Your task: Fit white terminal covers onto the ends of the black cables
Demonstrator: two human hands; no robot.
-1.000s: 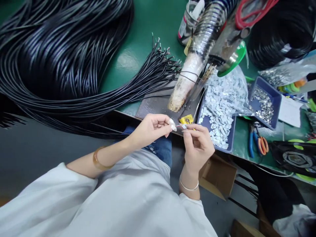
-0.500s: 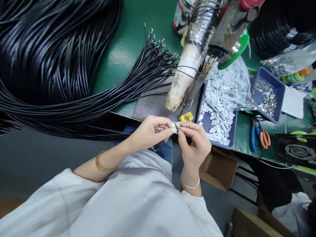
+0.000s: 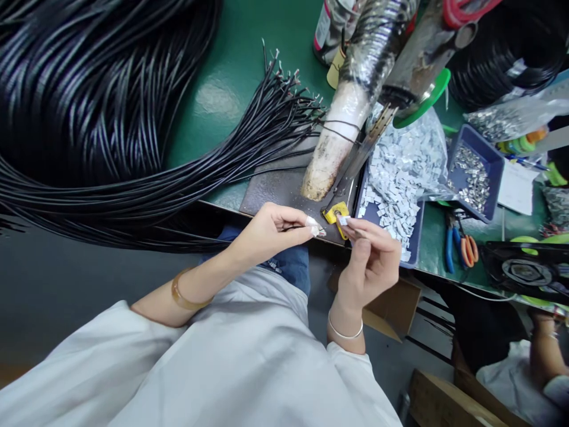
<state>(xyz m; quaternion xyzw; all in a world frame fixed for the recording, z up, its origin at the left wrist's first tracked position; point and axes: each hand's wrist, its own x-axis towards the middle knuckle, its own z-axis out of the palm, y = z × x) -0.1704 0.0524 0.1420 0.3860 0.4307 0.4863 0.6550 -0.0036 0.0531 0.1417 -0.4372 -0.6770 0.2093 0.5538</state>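
- Pinched thin black cable [image 3: 292, 228] near its end in grip of left hand [image 3: 274, 232].
- Pinched small flat whitish piece [image 3: 344, 220] in grip of right hand [image 3: 373, 256].
- Held both apart, near edge of green counter [image 3: 222, 110].

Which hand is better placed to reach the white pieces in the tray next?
Probably the right hand: it's closer to the blue tray, though holding something small. The left hand is farther away, holding a black cable.

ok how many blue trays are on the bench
2. The larger tray, with small white pieces, lies just beyond the right hand; the smaller tray, with metal parts, sits farther right. Others could be hidden.
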